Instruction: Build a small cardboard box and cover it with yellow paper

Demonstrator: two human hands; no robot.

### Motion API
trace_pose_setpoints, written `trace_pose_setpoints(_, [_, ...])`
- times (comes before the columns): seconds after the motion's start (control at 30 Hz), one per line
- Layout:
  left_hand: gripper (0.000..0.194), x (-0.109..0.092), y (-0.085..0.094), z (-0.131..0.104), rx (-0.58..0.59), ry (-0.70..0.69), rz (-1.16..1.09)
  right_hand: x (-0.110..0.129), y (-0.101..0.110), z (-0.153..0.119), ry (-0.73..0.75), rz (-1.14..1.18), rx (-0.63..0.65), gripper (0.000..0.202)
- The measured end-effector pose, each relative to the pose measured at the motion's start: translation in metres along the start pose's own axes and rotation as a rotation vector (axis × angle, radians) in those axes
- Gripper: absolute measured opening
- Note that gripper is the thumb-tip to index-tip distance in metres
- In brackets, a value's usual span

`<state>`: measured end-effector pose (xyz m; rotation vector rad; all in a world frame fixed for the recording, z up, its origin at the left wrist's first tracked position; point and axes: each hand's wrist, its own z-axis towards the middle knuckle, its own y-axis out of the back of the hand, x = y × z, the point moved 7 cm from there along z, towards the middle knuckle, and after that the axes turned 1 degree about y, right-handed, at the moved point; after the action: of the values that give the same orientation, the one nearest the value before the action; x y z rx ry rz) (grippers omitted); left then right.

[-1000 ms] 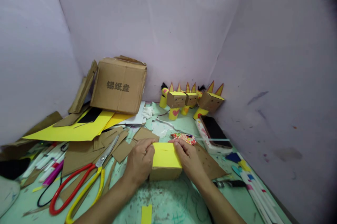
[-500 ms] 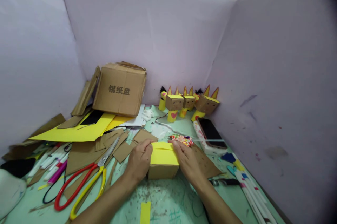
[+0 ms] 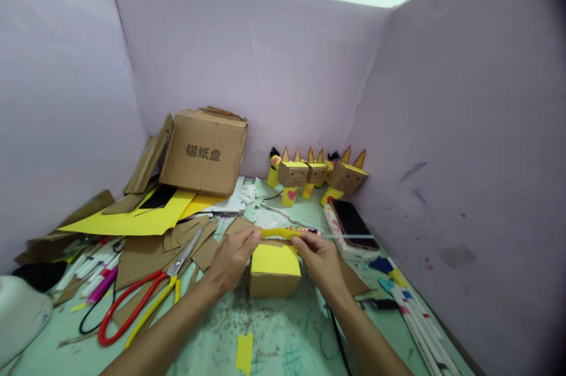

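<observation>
A narrow strip of yellow paper is stretched between my two hands, just above the far edge of a small cardboard box. My left hand pinches the strip's left end and my right hand pinches its right end. Yellow paper covers the box's top, while its front is bare brown cardboard. The box stands on the green tabletop between my wrists. Nearer to me lies a small yellow paper piece.
Scissors with red and yellow handles lie left among cardboard scraps and markers. A large cardboard box leans at the back. Cardboard animal figures stand near the back right corner. A phone and white markers lie right.
The yellow strip, which lay on the box's top at its far edge, is now lifted and stretched above it. Both hands have risen off the box's sides with it.
</observation>
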<state>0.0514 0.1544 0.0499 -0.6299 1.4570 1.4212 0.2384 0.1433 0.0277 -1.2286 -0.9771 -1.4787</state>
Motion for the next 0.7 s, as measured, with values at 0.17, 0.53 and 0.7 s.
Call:
trace_pose_setpoints(0.17, [0.047, -0.012, 0.032, -0.001, -0.252, -0.009, -0.071, 0.011, 0.016, -0.002, -0.071, 0.127, -0.114, 0.03])
trace_pose_setpoints(0.53, [0.031, -0.024, 0.01, -0.113, -0.116, -0.157, 0.112, -0.015, 0.004, -0.109, -0.319, -0.397, 0.408, 0.03])
trace_pose_setpoints(0.7, [0.026, -0.014, -0.016, -0.124, -0.06, -0.368, 0.264, -0.007, 0.024, -0.105, -0.181, -0.725, 0.327, 0.033])
